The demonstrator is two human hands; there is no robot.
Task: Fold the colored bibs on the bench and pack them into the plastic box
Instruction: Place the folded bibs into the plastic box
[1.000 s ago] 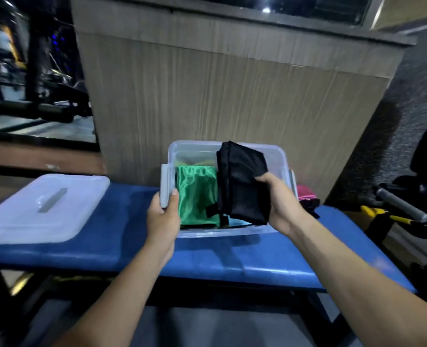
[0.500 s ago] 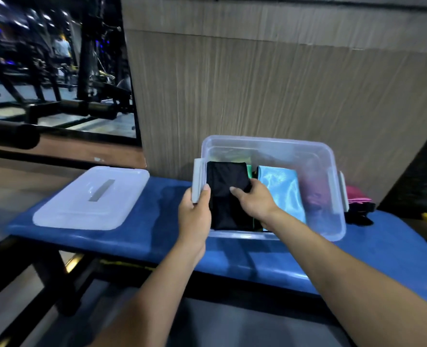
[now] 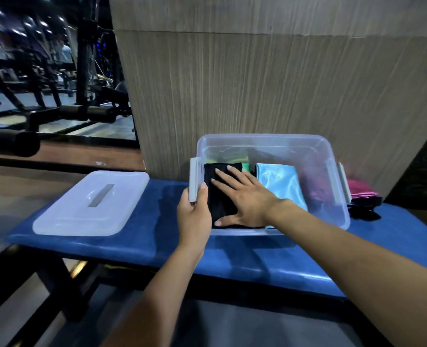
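I have one view only, from the head camera, looking forward and down across the blue bench (image 3: 122, 242) toward a wood-grain wall (image 3: 270, 91). It sits close, both forearms reaching in from the bottom edge, with wide-angle bending at the borders.

Dim indoor light w/ bluish cast. Soft glare streaks on blue worktop (image 3: 142, 249) front edge; dark shadow beneath it. Wide-angle bending at frame edges, bg left of worktop blurry.
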